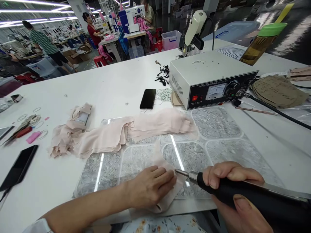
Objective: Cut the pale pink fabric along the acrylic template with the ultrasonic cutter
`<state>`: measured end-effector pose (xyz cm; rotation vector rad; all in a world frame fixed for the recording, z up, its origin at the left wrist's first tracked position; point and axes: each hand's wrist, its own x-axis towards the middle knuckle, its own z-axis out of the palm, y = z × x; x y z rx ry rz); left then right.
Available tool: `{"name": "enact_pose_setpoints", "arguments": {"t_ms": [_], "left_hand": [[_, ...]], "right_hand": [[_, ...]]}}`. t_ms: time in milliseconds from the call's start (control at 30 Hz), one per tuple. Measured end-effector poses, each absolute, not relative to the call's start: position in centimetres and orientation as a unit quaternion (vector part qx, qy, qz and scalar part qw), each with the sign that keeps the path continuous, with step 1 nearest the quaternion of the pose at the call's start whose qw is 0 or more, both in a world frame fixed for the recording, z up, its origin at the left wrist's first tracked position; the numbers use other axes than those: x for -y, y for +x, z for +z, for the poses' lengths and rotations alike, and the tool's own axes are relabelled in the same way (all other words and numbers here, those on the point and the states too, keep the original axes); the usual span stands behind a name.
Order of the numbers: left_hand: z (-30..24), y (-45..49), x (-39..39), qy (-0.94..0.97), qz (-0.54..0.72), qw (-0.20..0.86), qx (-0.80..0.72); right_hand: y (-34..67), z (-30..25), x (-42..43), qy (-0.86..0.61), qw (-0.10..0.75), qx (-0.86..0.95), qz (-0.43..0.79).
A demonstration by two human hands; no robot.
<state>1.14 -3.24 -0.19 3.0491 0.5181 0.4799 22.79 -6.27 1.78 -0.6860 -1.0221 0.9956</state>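
My left hand [149,187] lies flat, fingers together, pressing a small piece of pale pink fabric [167,197] onto a scratched glass work plate [136,161]. My right hand [233,191] is wrapped round the black handle of a cutting tool [243,192]. Its metal tip [181,173] touches the fabric just beside my left fingertips. A pile of the same pink fabric strips [116,132] lies across the far side of the plate.
A white control box with a dial [211,77] stands at the back right, its cable running to the tool. A black phone [148,98], white elastic rings [164,94], scissors [17,129] and a second phone [18,166] lie on the white table. People work at sewing stations behind.
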Motion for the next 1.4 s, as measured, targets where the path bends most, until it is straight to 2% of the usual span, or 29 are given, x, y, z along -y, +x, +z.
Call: {"name": "enact_pose_setpoints", "arguments": {"t_ms": [667, 1067, 1400], "left_hand": [[-0.4, -0.4, 2.5, 0.978, 0.141, -0.032, -0.151], [-0.6, -0.6, 2.6, 0.977, 0.147, -0.036, -0.148], [-0.7, -0.5, 2.6, 0.976, 0.144, -0.044, -0.156]], "right_hand": [[22.8, 1.9, 7.0, -0.375, 0.694, 0.425, 0.443], [21.8, 1.5, 5.5, -0.318, 0.691, 0.480, 0.438], [21.9, 1.0, 5.6, -0.332, 0.678, 0.495, 0.430]]}}
